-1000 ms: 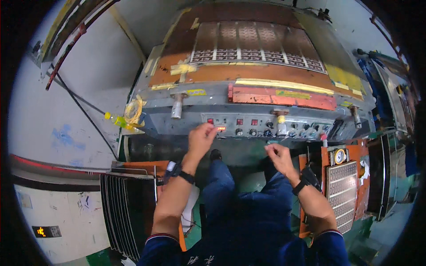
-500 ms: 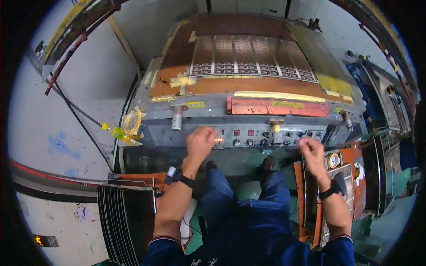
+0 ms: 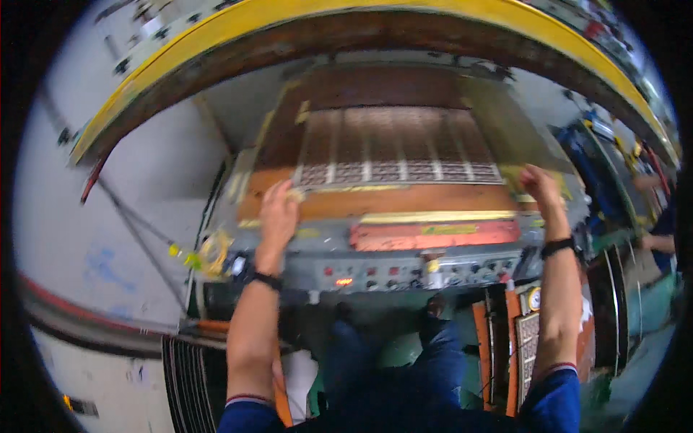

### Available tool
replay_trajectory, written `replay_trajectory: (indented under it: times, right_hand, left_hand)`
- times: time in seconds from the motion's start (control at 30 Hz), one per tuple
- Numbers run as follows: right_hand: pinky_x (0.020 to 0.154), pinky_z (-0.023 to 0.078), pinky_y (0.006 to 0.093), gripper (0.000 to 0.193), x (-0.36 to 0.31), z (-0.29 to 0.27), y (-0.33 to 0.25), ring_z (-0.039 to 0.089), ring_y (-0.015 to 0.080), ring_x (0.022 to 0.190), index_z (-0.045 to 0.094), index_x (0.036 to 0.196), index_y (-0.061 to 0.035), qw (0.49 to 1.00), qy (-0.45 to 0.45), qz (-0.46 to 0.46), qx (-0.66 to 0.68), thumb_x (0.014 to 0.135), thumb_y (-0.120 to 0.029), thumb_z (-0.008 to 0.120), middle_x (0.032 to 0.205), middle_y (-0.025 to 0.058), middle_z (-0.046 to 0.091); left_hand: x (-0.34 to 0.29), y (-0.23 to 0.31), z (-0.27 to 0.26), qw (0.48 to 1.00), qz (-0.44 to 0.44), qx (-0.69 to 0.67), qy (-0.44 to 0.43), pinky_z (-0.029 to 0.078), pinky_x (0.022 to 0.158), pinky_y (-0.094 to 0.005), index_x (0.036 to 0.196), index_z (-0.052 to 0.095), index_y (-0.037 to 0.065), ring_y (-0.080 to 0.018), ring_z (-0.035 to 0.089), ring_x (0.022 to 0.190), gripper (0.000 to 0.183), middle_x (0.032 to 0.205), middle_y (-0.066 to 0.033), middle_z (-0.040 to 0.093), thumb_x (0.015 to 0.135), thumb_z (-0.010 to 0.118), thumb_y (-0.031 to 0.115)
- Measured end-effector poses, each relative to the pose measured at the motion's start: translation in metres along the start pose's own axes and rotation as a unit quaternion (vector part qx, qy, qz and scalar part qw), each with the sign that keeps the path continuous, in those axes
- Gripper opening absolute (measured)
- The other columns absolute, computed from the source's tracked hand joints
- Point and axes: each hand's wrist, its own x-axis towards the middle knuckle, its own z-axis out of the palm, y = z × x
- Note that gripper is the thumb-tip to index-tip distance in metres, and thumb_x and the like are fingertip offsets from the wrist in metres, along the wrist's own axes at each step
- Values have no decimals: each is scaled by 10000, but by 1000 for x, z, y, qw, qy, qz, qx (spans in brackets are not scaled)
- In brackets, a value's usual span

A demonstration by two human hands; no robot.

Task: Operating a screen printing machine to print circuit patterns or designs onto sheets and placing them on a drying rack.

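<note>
A flat sheet (image 3: 404, 148) with rows of small dark printed patterns lies on the brown bed (image 3: 346, 203) of a machine. My left hand (image 3: 279, 215) is over the bed's front left, its fingers stretched toward the sheet's near left corner; blur hides whether they touch it. To the right of the sheet's near right corner, my right hand (image 3: 541, 189) is raised with fingers curled. What it holds, if anything, cannot be made out. A red bar (image 3: 433, 235) lies along the bed's front edge, between my two forearms.
A yellow-edged beam (image 3: 375, 13) arches across the top. Below the bed runs a control panel (image 3: 462, 273) with knobs and a lit display. A yellow-green bottle (image 3: 186, 257) is at the left. Racks and boards (image 3: 498, 346) stand low at right. Another person's arm (image 3: 658, 242) shows far right.
Both hands have moved from in front of the control panel up over the bed and farther apart. The view has tilted up, so the beam now spans the top and the bed appears lower.
</note>
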Motion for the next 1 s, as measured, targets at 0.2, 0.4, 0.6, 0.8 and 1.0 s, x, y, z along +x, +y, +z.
replay_trajectory:
  times: [0.2, 0.4, 0.6, 0.8, 1.0]
  right_hand:
    - [523, 427, 297, 203, 74, 22, 9, 550, 153, 557, 648, 737, -34, 972, -18, -16, -233, 851, -195, 600, 645, 46, 592]
    - [459, 352, 353, 314, 108, 60, 7, 497, 168, 498, 576, 625, -35, 949, -62, -8, -308, 869, -232, 598, 566, 62, 564]
    - [446, 356, 342, 286, 114, 63, 12, 484, 158, 472, 580, 649, -66, 935, -74, 7, -346, 884, -227, 573, 549, 43, 535]
    - [397, 264, 313, 242, 135, 49, 31, 424, 126, 436, 569, 660, -84, 965, -46, 36, -254, 865, -209, 597, 523, 14, 481]
    - [481, 330, 306, 243, 130, 40, 39, 454, 123, 541, 645, 931, -43, 971, -44, -5, -235, 885, -279, 609, 669, 21, 538]
  left_hand:
    - [4, 11, 1, 999, 7, 30, -36, 426, 972, -454, 1153, 593, -9, -395, 546, 1111, 309, 1139, -221, 616, 887, 517, 130]
    - [7, 24, -2, 996, 73, 53, -8, 412, 970, -477, 1134, 589, -20, -401, 524, 1102, 317, 1083, -223, 616, 840, 561, 94]
    - [6, 20, 0, 997, 54, 41, -19, 396, 993, -479, 1127, 584, -14, -394, 522, 1103, 322, 1098, -208, 611, 825, 589, 98]
    - [6, 12, 3, 995, 71, 66, -7, 372, 1031, -512, 1112, 587, -1, -386, 526, 1097, 322, 1076, -199, 617, 814, 605, 120]
    - [5, 10, 4, 997, 62, 54, -6, 374, 1032, -513, 1107, 592, 8, -374, 528, 1100, 329, 1059, -198, 619, 806, 617, 136]
